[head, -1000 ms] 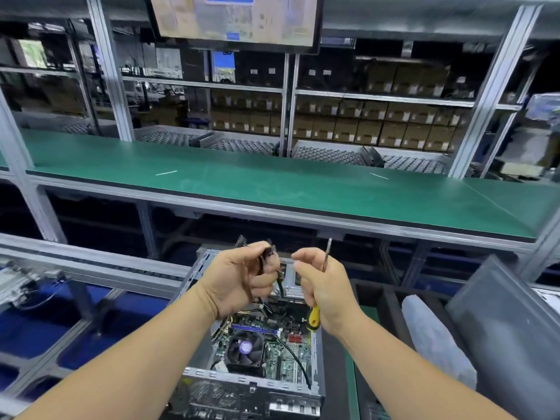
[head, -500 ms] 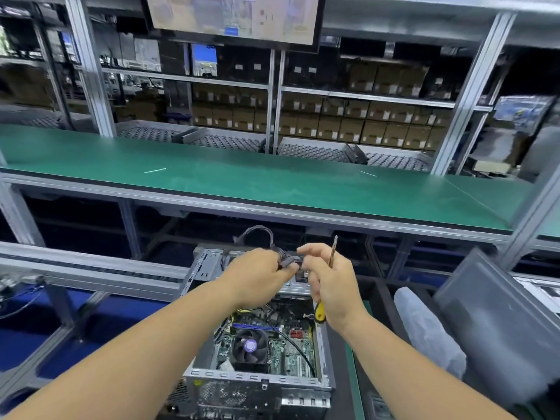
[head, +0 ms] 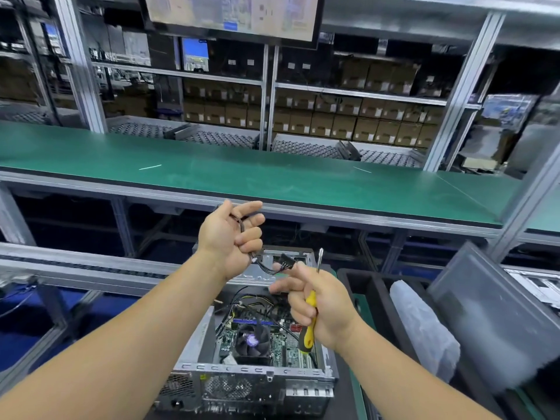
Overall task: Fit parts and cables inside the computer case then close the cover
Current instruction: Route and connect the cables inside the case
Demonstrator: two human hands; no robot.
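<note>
Cable bundle [head: 266, 266], black, runs between both hands above the open computer case [head: 251, 380]. The left hand [head: 230, 237] is raised, palm turned toward the camera; its lower fingers curl round the wires, while the index and middle fingers are looser and partly extended. From that fist the wires drop and lead to a black connector [head: 288, 260], which sits at the fingertips of the right hand [head: 321, 310]. Whether those fingertips pinch the connector or only touch it cannot be told.

The right hand also holds a screwdriver [head: 312, 310]: the remaining fingers wrap its yellow and black handle against the palm, and the metal shaft points upward past the knuckles.

The case lies below the hands with its cover off, interior exposed. Inside are a motherboard [head: 285, 344], a round CPU cooler fan [head: 253, 339] and loose black and yellow wiring near the far end. The perforated rear panel of the case faces the camera.

To the right of the case, a dark grey panel [head: 497, 316] leans tilted, with a pale wrapped bundle [head: 424, 328] just beside it, in a black tray [head: 360, 278]. Beyond the hands runs a green bench surface [head: 272, 180] on an aluminium frame, with stacked cartons [head: 333, 119] on shelves behind and a monitor [head: 233, 13] overhead.
</note>
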